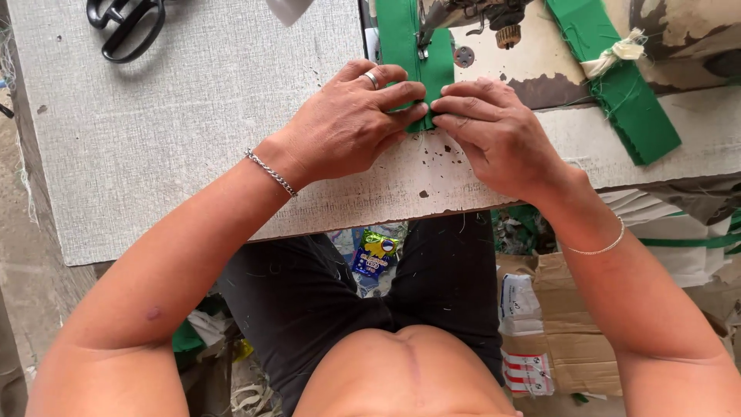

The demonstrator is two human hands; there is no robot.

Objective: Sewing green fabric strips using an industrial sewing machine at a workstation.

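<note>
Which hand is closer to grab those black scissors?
Left, probably. The left hand lies on the green strip, on the same side as the black scissors; the right hand is farther away.

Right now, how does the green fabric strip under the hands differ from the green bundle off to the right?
The green strip lies flat under the sewing machine's presser foot, pinned by the left hand and right hand. The green bundle is untouched, stacked in layers, tied with a pale string, and lies diagonally, while the strip runs straight up the table. Both look like the same bright green cloth.
</note>
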